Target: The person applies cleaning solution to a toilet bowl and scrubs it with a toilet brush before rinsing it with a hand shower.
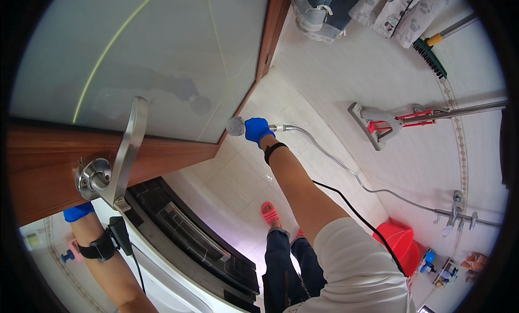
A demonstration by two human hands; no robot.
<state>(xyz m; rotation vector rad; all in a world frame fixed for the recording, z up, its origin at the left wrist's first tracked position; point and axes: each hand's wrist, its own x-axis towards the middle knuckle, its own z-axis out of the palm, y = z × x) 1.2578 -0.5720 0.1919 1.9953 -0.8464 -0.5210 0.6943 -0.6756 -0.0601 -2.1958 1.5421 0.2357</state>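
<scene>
My right hand, in a blue glove, is shut on a hand shower head and holds it against the lower edge of a wooden door with a frosted glass panel. A metal hose runs from the shower head to a wall tap. My left hand, also blue-gloved, is mostly hidden behind the door under the metal lever handle; whether it grips anything cannot be seen.
A flat mop and a green brush lean on the tiled wall. A red bucket stands on the floor by the tap. A dark threshold strip lies below the door. Clothes hang above.
</scene>
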